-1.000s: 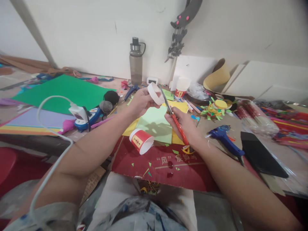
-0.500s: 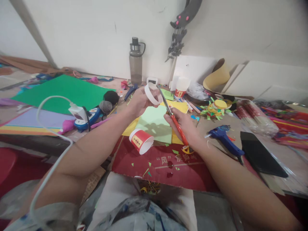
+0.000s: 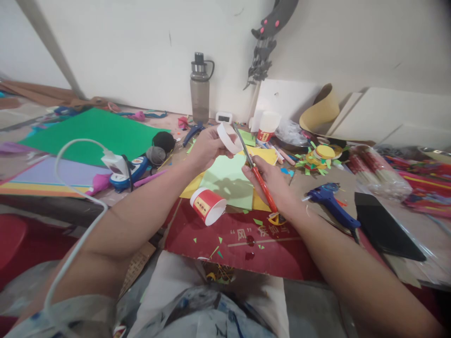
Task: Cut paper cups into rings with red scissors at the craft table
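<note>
Pinched in my left hand (image 3: 207, 146) is a white paper ring (image 3: 228, 138), held up over the pale green paper (image 3: 227, 180). My right hand (image 3: 269, 180) grips a pair of scissors (image 3: 259, 176) with red handles, its blades pointing up and away beside the ring's right side. Whether the blades touch the ring I cannot tell. Below the hands a red and white paper cup (image 3: 207, 206) lies on its side, its open mouth toward the lower right. Small green paper scraps (image 3: 258, 221) are scattered on the red board (image 3: 211, 244).
A blue glue gun (image 3: 331, 204) and a black phone-like slab (image 3: 385, 227) lie at the right. Another paper cup (image 3: 267, 126) and a water bottle (image 3: 200, 91) stand at the back. At the left are green paper (image 3: 95, 136) and a power strip (image 3: 128, 173) with a white cable.
The ring and both hands have shifted slightly to the right in view, along with the whole scene. The ring has turned a little and shows more of its opening near the blades.
</note>
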`<state>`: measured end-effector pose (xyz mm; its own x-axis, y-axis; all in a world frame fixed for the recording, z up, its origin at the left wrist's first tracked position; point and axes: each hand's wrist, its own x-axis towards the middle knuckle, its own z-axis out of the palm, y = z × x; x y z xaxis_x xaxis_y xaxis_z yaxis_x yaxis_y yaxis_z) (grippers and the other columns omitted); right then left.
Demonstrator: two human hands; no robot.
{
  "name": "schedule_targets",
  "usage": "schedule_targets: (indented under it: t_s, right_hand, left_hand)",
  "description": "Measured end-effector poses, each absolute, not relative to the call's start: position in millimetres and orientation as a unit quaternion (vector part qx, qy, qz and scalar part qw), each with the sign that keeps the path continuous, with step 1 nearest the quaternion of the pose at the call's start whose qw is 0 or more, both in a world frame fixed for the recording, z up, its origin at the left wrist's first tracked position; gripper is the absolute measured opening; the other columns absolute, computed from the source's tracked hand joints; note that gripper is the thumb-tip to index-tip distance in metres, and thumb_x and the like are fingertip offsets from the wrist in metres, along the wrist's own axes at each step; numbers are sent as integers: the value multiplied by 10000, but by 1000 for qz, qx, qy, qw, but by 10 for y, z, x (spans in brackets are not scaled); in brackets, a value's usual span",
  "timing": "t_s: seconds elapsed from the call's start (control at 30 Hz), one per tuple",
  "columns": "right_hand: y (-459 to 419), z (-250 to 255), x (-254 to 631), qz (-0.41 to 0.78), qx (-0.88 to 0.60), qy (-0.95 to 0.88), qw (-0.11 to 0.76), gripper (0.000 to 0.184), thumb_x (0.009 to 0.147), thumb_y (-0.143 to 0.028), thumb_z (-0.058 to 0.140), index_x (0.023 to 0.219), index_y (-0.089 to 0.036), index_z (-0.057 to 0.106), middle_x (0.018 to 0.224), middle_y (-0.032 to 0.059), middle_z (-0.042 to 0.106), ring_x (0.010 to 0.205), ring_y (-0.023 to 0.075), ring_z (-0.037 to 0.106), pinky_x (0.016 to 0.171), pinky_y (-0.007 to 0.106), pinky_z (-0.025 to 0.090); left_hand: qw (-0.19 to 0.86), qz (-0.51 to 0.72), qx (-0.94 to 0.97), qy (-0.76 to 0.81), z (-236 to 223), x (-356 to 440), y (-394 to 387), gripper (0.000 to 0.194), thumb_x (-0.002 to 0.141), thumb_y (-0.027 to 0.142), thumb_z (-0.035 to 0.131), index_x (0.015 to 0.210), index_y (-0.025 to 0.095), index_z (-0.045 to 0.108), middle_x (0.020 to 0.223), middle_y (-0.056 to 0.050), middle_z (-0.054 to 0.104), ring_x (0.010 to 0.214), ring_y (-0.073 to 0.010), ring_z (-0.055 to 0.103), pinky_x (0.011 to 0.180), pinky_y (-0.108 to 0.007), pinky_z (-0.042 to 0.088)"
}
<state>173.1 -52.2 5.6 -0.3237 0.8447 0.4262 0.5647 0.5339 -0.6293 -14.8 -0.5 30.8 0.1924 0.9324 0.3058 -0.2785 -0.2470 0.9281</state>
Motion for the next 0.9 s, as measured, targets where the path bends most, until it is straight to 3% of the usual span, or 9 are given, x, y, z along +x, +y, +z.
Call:
schedule_targets:
  t_s: [0.7,0.9]
  right_hand:
    - [-549,58,1715,189,-451,-784,382,330,893,-502,519,725,-249,392,566,-48,424,537,122,378,560,272,312]
    - [-559,75,1711,187,-455,-788,372,326,897,-504,500,724,-252,385,557,-52,406,546,126,360,572,276,308]
  left_hand:
    - [573,547,533,297,376,-176,-28,186,747,185,763,731,106,595,619,1,629,440,-77,570,446,-213,449]
    - [552,562,534,308,367,-186,-14,237,787,270,777,744,128,592,624,11,633,481,-75,579,474,-206,468]
